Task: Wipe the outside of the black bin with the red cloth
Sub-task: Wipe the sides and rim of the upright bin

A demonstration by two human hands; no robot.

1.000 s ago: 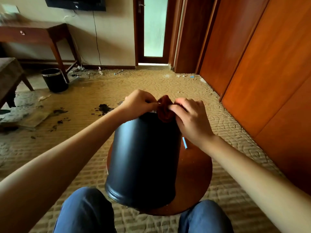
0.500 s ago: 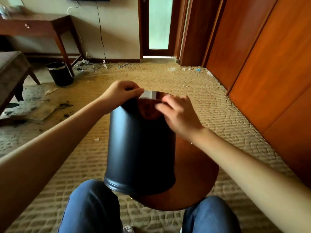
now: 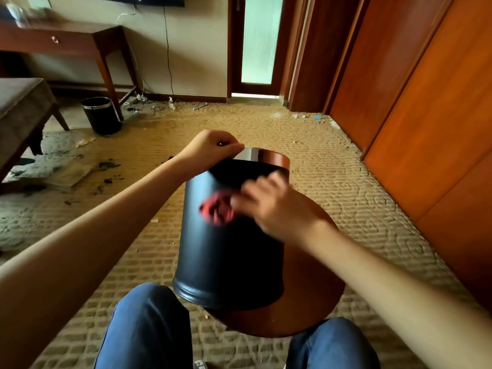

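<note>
The black bin (image 3: 226,259) stands tilted toward me on a round wooden stool (image 3: 314,288) between my knees. My left hand (image 3: 210,150) grips the bin's shiny top rim at its far left side. My right hand (image 3: 269,206) holds the bunched red cloth (image 3: 217,210) against the bin's near outer wall, a little below the rim. The right hand and cloth are blurred by motion.
A second black bin (image 3: 101,115) stands on the floor by the leg of a wooden desk (image 3: 66,41) at the back left. A low bench (image 3: 24,107) is at the left. Dirt and scraps lie on the carpet (image 3: 332,187). Wooden wardrobe doors (image 3: 426,102) line the right.
My right hand has brought the red cloth from the bin's top rim down onto its outer wall. My left hand has stayed on the rim, and the bin has tipped a little more upright.
</note>
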